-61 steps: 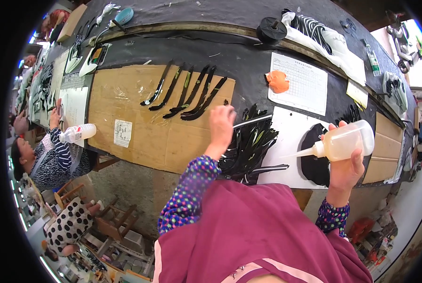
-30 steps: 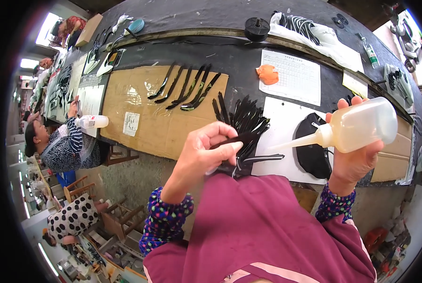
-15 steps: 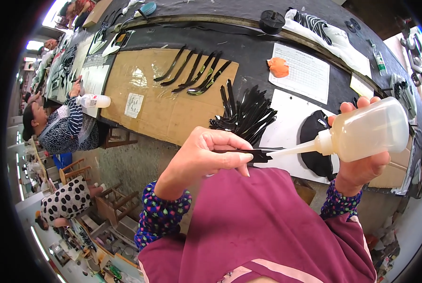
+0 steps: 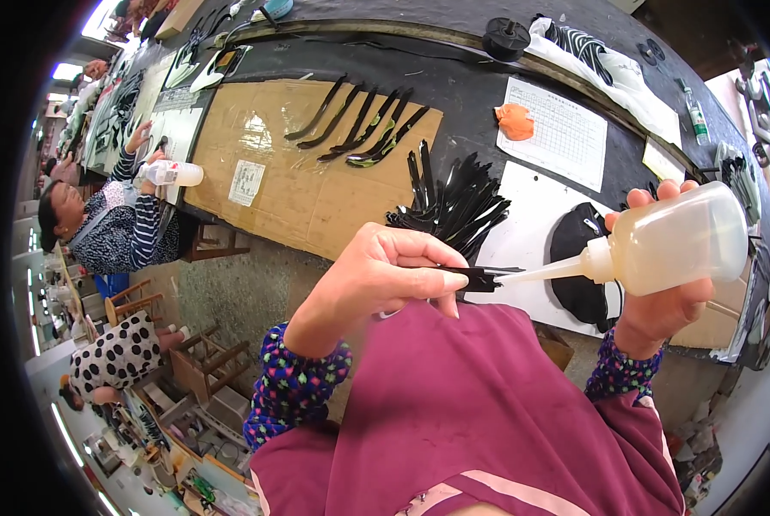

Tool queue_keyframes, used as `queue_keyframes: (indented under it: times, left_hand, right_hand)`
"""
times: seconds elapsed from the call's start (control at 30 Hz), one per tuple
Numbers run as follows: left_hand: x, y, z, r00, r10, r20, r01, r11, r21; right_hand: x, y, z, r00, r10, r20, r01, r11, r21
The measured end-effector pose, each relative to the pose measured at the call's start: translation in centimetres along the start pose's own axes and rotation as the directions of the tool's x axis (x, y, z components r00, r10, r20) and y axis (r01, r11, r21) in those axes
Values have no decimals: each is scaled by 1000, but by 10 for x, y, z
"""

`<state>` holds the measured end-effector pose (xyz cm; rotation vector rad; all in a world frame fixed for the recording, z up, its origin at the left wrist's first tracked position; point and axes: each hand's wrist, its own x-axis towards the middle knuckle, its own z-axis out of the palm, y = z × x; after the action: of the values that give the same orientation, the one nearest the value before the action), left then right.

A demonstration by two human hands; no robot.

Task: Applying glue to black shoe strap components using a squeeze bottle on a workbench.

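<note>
My left hand (image 4: 385, 279) pinches a short bundle of glossy black strips (image 4: 483, 279) between thumb and fingers, just above my lap. Wrapped round a cloudy squeeze bottle (image 4: 681, 236) is my right hand (image 4: 668, 316), which tilts it so the long thin nozzle (image 4: 544, 273) points left. The nozzle tip meets the free end of the strips; whether liquid comes out is too small to tell. Behind my left hand a heap of loose black strips (image 4: 466, 202) lies on the table edge. Several more curved strips (image 4: 325, 112) are spaced out on a cardboard sheet (image 4: 303, 202).
A black rounded pouch-like thing (image 4: 570, 258) rests on white paper (image 4: 518, 202). Beyond are a printed sheet (image 4: 574, 129), an orange scrap (image 4: 515, 121), a black spool (image 4: 505, 39) and a green-labelled bottle (image 4: 696, 119). At left, a co-worker (image 4: 114, 215) sits holding another squeeze bottle (image 4: 183, 175).
My hands keep nearly the same pose, with the nozzle still at the strip end. The view has shifted slightly. At left, the co-worker's hands have moved, one raised and one at the bottle.
</note>
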<state>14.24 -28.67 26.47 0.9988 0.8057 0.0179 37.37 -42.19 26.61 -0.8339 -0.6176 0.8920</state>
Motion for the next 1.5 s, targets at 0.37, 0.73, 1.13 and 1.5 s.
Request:
queue_keyframes:
  times: [0.37,0.73,1.13,1.5]
  left_hand:
    - [3,2,0,1000,-17,19,17,999,-39]
    - [6,3,2,997,-30,71,35,997,-74]
    - [8,0,1,993,-28,117,39,995,-91]
    - [8,1,0,994,-34,103,43,995,-86]
  right_hand:
    - [-2,-2,-6,1000,6,-13,-6,1000,-23]
    - [2,0,3,999,3,-45,-3,1000,-5]
    - [5,4,2,1000,-9,-27,8,1000,-20]
    - [7,6,1,1000,-5,-8,5,1000,-24]
